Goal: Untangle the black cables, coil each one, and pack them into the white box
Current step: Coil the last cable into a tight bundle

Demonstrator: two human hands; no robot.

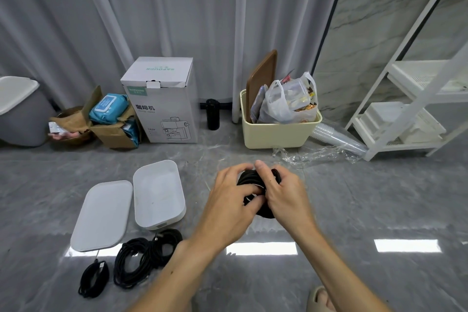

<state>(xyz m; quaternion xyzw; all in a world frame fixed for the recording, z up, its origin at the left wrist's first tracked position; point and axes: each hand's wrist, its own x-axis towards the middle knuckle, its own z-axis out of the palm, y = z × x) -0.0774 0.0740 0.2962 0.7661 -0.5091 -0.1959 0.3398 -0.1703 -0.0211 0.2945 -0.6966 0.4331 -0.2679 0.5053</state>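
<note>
Both hands meet in mid-air above the grey floor (379, 197): the left hand (228, 200) and the right hand (286, 195) each have a closed grip around the same black cable bundle (249, 180), fingers curled over its loops, probably so the coil keeps its shape while a white tie is fixed around it. The white box (159, 195) sits open just left of the hands with its lid (101, 215) laid beside it, ready for packing. 3 coiled cables (131, 263) wait on the floor in front of the box, near the left forearm.
</note>
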